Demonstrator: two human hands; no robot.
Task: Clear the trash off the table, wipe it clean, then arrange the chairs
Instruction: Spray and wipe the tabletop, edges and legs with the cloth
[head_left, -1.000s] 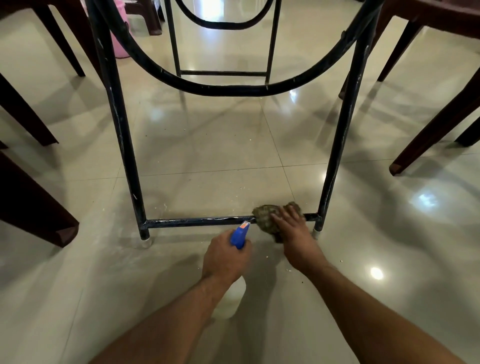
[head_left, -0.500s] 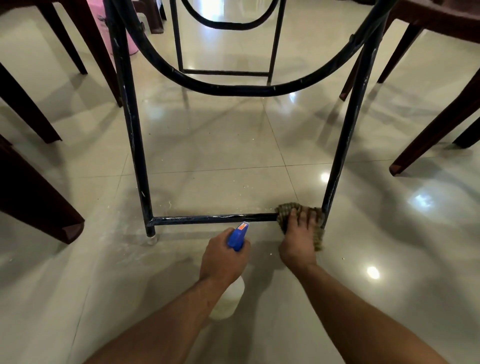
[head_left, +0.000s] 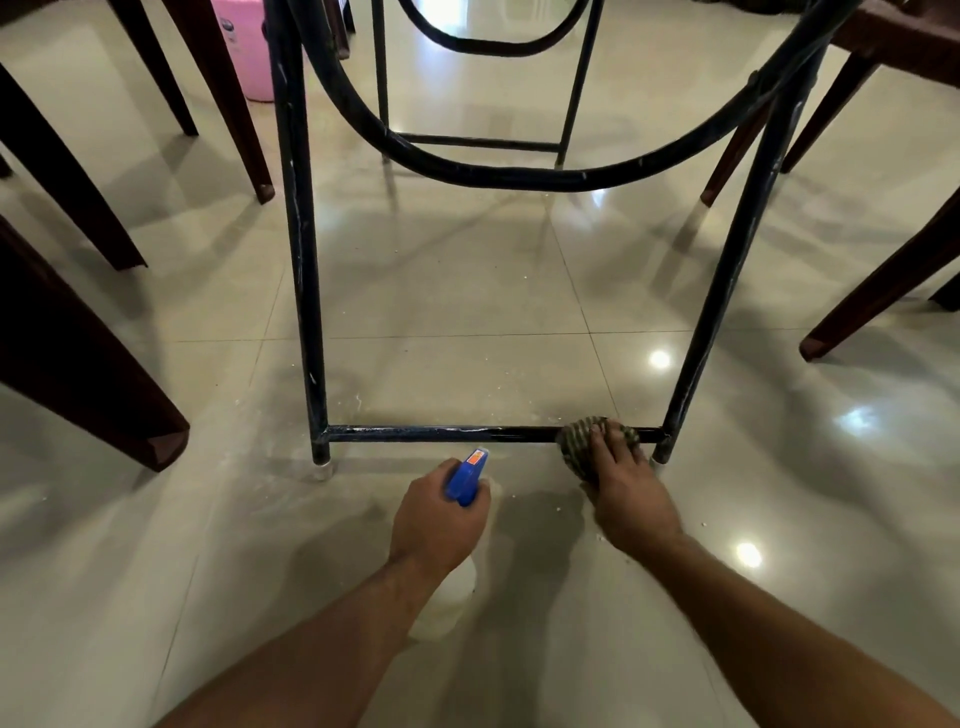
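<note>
Down low: right fingers (head_left: 602, 441) curl together over the cloth (head_left: 579, 447), pressing it onto the crossbar (head_left: 441, 433) just beside a table leg (head_left: 727, 291). Thumb hidden, so a pinch underneath is likely but unconfirmed. Cloth looks soft and limp and bunches easily; best wrapped round the bar and gripped from above. Right hand (head_left: 631, 501) sits behind it. Left hand (head_left: 436, 525) clamps the spray bottle (head_left: 466, 477) at its neck. Crumbs dot the floor (head_left: 467, 291). Chairs (head_left: 78, 322) flank the frame.

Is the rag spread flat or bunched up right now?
Bunched up: the rag is wadded into a lump over the table frame's bottom bar, held there under the right hand.
</note>
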